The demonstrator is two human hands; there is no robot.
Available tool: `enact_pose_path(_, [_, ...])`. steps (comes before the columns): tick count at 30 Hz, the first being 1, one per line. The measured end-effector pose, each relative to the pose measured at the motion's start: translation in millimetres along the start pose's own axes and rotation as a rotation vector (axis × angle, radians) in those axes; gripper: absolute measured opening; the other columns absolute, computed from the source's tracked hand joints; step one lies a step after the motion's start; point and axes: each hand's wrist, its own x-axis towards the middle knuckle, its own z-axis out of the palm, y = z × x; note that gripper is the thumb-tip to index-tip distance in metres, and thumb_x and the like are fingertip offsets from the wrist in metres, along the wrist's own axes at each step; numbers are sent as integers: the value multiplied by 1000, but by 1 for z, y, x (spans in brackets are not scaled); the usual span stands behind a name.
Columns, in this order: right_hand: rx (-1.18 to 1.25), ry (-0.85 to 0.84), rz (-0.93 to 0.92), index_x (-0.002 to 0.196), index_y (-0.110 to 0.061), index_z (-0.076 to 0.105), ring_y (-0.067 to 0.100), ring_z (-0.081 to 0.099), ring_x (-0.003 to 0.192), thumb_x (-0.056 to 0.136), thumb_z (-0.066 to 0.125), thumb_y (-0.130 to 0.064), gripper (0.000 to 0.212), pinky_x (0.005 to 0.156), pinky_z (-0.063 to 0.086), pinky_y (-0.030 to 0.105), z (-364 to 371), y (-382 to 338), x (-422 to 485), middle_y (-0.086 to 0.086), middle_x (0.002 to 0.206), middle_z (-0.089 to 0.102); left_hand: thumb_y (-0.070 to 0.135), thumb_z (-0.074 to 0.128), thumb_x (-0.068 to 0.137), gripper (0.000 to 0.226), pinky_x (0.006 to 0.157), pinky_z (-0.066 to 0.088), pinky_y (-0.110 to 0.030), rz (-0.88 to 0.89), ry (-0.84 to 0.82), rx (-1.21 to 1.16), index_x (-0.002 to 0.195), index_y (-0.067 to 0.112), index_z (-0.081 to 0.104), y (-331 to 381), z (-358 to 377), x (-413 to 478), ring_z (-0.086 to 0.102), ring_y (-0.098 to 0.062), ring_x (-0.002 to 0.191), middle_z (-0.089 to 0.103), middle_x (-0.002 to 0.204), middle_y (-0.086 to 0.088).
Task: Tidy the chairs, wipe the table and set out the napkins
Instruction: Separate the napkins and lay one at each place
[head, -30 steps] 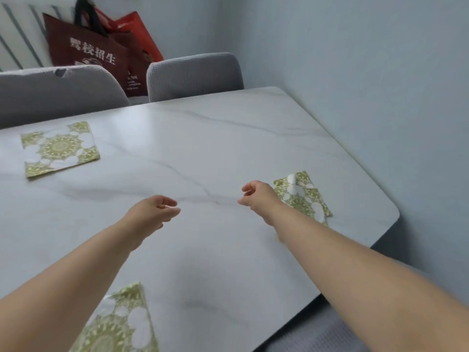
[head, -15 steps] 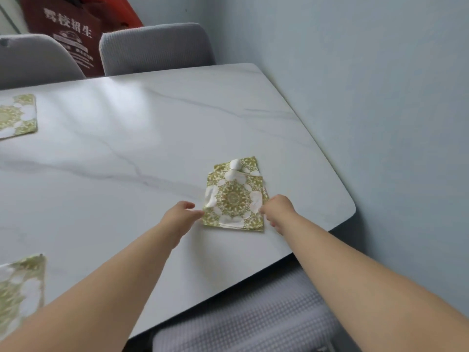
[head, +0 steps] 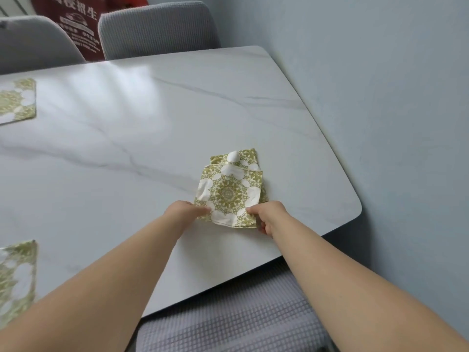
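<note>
A green-and-white patterned napkin lies near the right end of the white marble table, with a second layer or napkin peeking out beyond it. My left hand pinches its near left corner. My right hand pinches its near right corner. The near edge is lifted slightly off the table. Another napkin lies flat at the far left, and a third napkin lies at the near left edge of the view.
A grey chair seat sits tucked under the table's near edge. Two grey chair backs stand along the far side, with a dark red bag behind them. A pale blue wall runs close along the table's right end.
Both hands have come down onto the right-hand napkin and taken hold of its near corners. The view has swung to the right and downward.
</note>
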Motion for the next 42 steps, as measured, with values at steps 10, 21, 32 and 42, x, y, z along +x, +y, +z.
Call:
enact_pose_path(10, [191, -103, -274, 84, -6, 55, 24, 58, 63, 84, 57, 5, 11, 47, 53, 26, 17, -87, -50, 15, 83, 59, 0, 63, 85, 14, 52, 53, -16, 173, -165, -631, 95, 8, 60, 60, -52, -17, 67, -8, 58, 67, 83, -7])
enact_pose_path(21, [5, -107, -456, 75, -6, 51, 26, 58, 57, 84, 64, 6, 20, 56, 53, 34, 65, -232, -20, 17, 74, 61, 2, 66, 81, 50, 67, 53, -24, 455, 167, -367, 120, 30, 51, 149, -125, 30, 66, -20, 71, 64, 101, -10])
enact_pose_path(32, [-128, -6, -727, 74, -15, 50, 22, 59, 67, 82, 73, -11, 24, 68, 56, 36, 136, -370, 101, 5, 77, 61, 18, 62, 86, 47, 93, 49, -37, 620, 601, -1, 132, 26, 55, 251, -159, 157, 56, -23, 112, 55, 130, 1])
enact_pose_path(42, [-568, 229, -720, 90, -12, 68, 25, 56, 73, 85, 63, -24, 13, 57, 36, 23, 175, -376, 207, 4, 87, 66, 18, 61, 86, 48, 94, 42, -30, 384, 645, 5, 132, 20, 53, 228, -134, 269, 54, -23, 117, 55, 132, -4])
